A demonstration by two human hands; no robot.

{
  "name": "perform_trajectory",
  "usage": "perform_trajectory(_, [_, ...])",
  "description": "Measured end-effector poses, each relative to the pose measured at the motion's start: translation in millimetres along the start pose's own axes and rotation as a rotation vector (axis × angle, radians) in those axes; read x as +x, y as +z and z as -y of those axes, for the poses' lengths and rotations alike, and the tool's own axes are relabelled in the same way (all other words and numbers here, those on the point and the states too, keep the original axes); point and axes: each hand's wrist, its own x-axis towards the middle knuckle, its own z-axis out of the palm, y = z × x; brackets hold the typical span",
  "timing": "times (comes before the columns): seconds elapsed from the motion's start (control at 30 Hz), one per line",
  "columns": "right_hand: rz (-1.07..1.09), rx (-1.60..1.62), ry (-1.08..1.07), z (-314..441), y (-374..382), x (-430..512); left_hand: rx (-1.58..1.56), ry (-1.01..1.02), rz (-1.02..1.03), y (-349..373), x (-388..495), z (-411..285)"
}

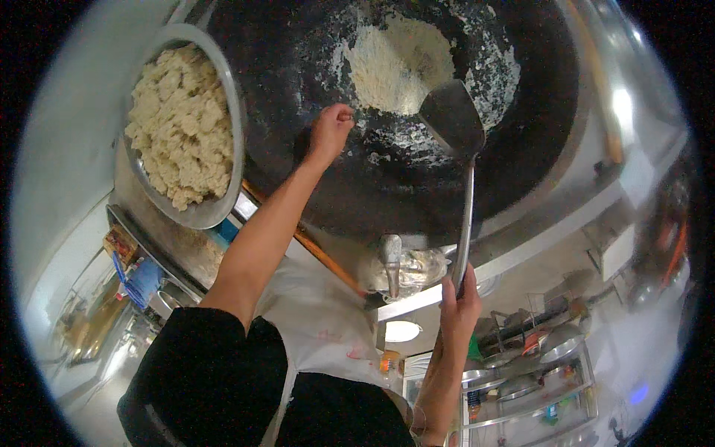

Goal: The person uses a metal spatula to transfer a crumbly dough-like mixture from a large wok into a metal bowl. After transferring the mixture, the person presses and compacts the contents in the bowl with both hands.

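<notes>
My right hand grips the metal handle of a long wok spatula. The spatula's broad dark blade hangs over a large black wok, close to the near right edge of a pale floury heap at the wok's centre. White residue clings to the wok wall around that heap. Over the wok's left part, my left hand has its fingers curled together, and I see nothing held in them. Left of the wok, a metal basin is filled with a lumpy, pale dough-like mass.
Below the wok's near rim lie a metal utensil handle and crumpled clear plastic. A wooden stick runs beside my apron. Toward the lower right stands a rack with metal bowls. Another wooden handle rests at the right rim.
</notes>
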Motion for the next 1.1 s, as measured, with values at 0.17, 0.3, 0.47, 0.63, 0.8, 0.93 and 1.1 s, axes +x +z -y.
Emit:
perform_trajectory(0.17, [0.046, 0.055, 0.21, 7, -10, 19, 0.376, 0.155, 0.0, 55, 57, 45])
perform_trajectory(0.3, [0.012, 0.016, 0.163, 17, -9, 32, 0.455, 0.26, 0.026, 67, 79, 49])
perform_trajectory(0.47, [0.019, 0.095, 0.237, 20, -3, 45, 0.479, 0.332, 0.119, 62, 87, 46])
perform_trajectory(0.63, [-0.005, 0.057, 0.175, 17, 2, 48, 0.418, 0.262, -0.147, 46, 114, 36])
perform_trajectory(0.8, [0.018, 0.174, 0.232, 14, 6, 46, 0.598, 0.328, -0.084, 39, 141, 29])
perform_trajectory(0.93, [0.021, 0.155, 0.213, 15, 7, 47, 0.677, 0.242, -0.039, 43, 148, 30])
perform_trajectory(1.1, [-0.016, 0.185, 0.246, 18, 6, 46, 0.745, 0.287, -0.014, 46, 154, 32])
